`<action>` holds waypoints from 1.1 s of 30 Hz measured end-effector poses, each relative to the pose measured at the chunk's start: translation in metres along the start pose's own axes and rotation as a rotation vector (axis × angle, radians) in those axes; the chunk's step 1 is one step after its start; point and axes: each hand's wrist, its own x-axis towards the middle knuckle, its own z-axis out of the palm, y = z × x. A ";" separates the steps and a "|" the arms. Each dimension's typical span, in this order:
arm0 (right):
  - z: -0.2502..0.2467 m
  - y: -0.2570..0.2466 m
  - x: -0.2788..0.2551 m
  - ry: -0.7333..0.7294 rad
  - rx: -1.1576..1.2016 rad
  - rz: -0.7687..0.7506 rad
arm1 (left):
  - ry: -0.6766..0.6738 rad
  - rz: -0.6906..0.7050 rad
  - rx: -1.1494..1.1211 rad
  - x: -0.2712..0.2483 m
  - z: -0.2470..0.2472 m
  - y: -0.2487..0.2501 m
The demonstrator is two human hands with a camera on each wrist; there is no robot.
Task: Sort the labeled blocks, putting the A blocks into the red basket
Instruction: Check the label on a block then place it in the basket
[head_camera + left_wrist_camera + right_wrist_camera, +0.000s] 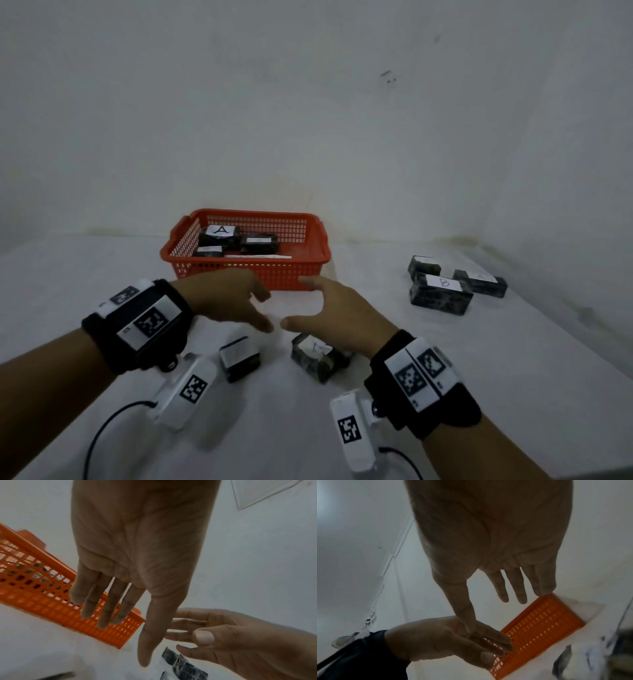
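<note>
Low in the head view, two bare arms reach in from the bottom corners. Each wrist wears a black band with white tags that carry black square patterns. A white camera box hangs under each wrist, with a dark wire trailing from it.

The left hand [222, 301] floats above the white table [513, 377] with its fingers straight and spread a little. It holds nothing. The right hand [342, 315] floats just beside it, fingers loose and wide too, and it is also empty. The two thumbs almost meet in the middle of the frame.

Under the hands lie two dark blocks. One block with a white label [239, 358] sits just below the left hand. The other, a marbled block [320, 356], lies tilted below the right hand, and its label is too blurry to read.

Farther back, in the middle of the frame, stands the red basket [301, 270]. Inside it are a few dark blocks, and the top one shows an A block [221, 234] label.

At the right of the frame, well apart from the basket, three more blocks sit close together. The front one is a B block [442, 294]. The letters on the other two cannot be read.

Behind everything is a plain white wall [308, 102].
</note>
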 end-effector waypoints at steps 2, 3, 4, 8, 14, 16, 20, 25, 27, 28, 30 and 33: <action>0.016 -0.007 0.006 -0.049 -0.022 -0.021 | -0.021 -0.050 0.033 -0.012 0.010 -0.013; 0.024 -0.010 0.010 -0.082 -0.048 -0.023 | -0.038 -0.075 0.042 -0.017 0.014 -0.018; 0.032 -0.012 0.014 -0.123 -0.085 -0.023 | -0.053 -0.093 0.046 -0.021 0.019 -0.021; 0.062 -0.013 0.030 -0.263 -0.222 -0.029 | -0.082 -0.114 0.079 -0.027 0.037 -0.032; 0.080 -0.010 0.045 -0.334 -0.325 -0.034 | -0.023 -0.063 0.042 -0.028 0.055 -0.042; 0.081 -0.011 0.048 -0.321 -0.325 -0.054 | 0.011 -0.050 0.006 -0.029 0.057 -0.043; 0.080 -0.009 0.053 -0.265 -0.207 -0.060 | 0.056 -0.035 -0.131 -0.028 0.051 -0.050; 0.072 -0.008 0.062 -0.137 -0.021 -0.063 | 0.162 0.009 -0.451 -0.023 0.041 -0.064; 0.067 -0.007 0.066 -0.082 0.101 -0.053 | 0.218 0.045 -0.590 -0.022 0.037 -0.069; 0.065 -0.006 0.068 -0.055 0.166 -0.056 | 0.243 0.063 -0.659 -0.021 0.035 -0.070; 0.061 -0.005 0.073 -0.004 0.284 -0.073 | 0.289 0.096 -0.792 -0.020 0.031 -0.071; 0.057 -0.005 0.077 0.030 0.500 -0.086 | 0.350 0.138 -0.953 -0.016 0.026 -0.068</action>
